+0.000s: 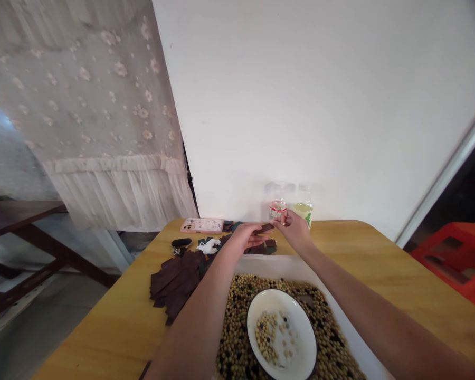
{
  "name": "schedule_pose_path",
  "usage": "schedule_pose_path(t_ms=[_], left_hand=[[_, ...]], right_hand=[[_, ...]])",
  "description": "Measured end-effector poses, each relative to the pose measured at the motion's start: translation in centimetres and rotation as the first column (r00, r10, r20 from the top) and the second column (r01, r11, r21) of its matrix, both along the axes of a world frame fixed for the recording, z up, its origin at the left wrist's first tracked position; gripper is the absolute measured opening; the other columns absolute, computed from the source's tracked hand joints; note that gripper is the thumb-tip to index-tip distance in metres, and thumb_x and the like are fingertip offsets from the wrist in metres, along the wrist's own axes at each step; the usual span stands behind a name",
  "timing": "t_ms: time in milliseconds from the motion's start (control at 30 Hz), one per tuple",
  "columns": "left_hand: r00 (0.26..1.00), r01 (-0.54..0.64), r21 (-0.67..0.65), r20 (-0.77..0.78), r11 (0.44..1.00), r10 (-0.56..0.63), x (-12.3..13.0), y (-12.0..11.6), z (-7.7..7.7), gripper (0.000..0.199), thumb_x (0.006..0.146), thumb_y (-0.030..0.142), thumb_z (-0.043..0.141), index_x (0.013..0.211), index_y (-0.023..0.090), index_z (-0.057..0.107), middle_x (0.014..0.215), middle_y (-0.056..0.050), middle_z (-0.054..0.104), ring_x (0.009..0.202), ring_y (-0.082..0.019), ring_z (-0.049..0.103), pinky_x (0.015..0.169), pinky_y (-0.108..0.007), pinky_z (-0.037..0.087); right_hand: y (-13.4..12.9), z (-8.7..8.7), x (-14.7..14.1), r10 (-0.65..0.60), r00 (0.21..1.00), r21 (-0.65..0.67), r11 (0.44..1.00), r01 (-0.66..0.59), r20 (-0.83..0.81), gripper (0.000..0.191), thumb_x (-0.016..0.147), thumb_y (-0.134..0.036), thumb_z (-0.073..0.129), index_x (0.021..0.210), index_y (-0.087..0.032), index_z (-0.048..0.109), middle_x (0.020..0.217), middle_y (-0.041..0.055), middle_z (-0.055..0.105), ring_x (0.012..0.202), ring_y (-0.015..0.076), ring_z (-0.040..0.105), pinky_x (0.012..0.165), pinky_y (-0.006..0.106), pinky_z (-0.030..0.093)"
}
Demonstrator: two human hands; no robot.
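Observation:
Both hands are raised over the far edge of a white tray (301,266) full of tan and dark beads. A small brown piece (264,228) lies between my left hand (248,236) and my right hand (292,226). My left hand holds its near end, and the right fingertips pinch its other end. Inside the tray, a white dark-rimmed bowl (301,338) holds some pale beads (266,333) and a few dark ones. Left of my left forearm is a pile of dark brown pieces (176,279).
A pink-cased phone (201,226), a black object (181,243) and white crumpled material (209,246) lie on the wooden table (114,316). Behind my hands stand two clear jars, one red-labelled (277,209), one green-labelled (304,210). A red stool (455,253) stands at the right.

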State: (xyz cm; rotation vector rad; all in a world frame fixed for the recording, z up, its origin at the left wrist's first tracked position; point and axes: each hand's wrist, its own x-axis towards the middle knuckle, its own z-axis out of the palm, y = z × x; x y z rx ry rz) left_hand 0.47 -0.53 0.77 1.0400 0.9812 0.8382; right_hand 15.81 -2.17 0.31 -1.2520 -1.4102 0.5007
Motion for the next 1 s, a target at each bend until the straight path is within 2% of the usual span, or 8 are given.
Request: schedule_pose_path(t_ms=[233,433,667,867,1000], left_hand=[[1.0,0.001,0.004,-0.022,1.0,-0.001,-0.06,0.22,-0.25,0.018,0.073,0.019,0.052,0.086,0.014,0.062,0.091,-0.008,0.068,0.067,-0.014,0.065,0.059,-0.02,0.05],[1.0,0.007,0.006,-0.001,1.0,-0.007,-0.04,0.12,-0.18,0.016,0.072,0.019,0.052,0.084,0.014,0.061,0.09,-0.009,0.068,0.066,-0.014,0.065,0.058,-0.019,0.05],[1.0,0.005,0.006,-0.006,1.0,-0.005,-0.02,0.04,-0.08,0.017,0.073,0.017,0.049,0.083,0.014,0.062,0.088,-0.008,0.068,0.063,-0.013,0.065,0.056,-0.019,0.049],[1.0,-0.013,-0.004,-0.006,1.0,0.013,0.02,-0.07,0.08,0.016,0.072,0.017,0.05,0.083,0.013,0.062,0.087,-0.009,0.068,0.065,-0.014,0.065,0.057,-0.02,0.05],[1.0,-0.01,0.0,0.009,1.0,0.01,-0.04,-0.01,-0.03,0.017,0.072,0.018,0.051,0.084,0.013,0.062,0.088,-0.009,0.068,0.067,-0.014,0.065,0.058,-0.02,0.05]], right_hand=[[-0.11,0.11,-0.32,0.033,0.999,-0.012,0.999,-0.033,0.035,0.03,0.062,-0.039,0.06,0.057,-0.021,0.038,0.067,0.0014,0.066,0.064,0.0178,0.062,0.059,0.029,0.043],[-0.14,0.2,0.0,-0.025,1.0,-0.02,0.999,0.025,0.004,0.027,0.062,-0.033,0.061,0.057,-0.02,0.037,0.067,0.0012,0.066,0.066,0.0171,0.062,0.061,0.028,0.043],[-0.24,0.09,-0.34,0.051,0.998,-0.025,0.998,-0.05,0.042,0.029,0.063,-0.037,0.06,0.057,-0.021,0.037,0.068,0.0014,0.066,0.064,0.0173,0.062,0.06,0.029,0.043],[-0.09,0.18,0.26,-0.018,1.0,-0.024,1.0,0.018,-0.007,0.028,0.062,-0.036,0.06,0.057,-0.021,0.037,0.068,0.0006,0.066,0.066,0.0175,0.062,0.062,0.029,0.043],[-0.18,0.23,0.32,-0.02,1.0,-0.027,0.999,0.02,-0.004,0.027,0.062,-0.035,0.06,0.057,-0.021,0.038,0.067,0.0004,0.066,0.067,0.0181,0.062,0.061,0.028,0.042]])
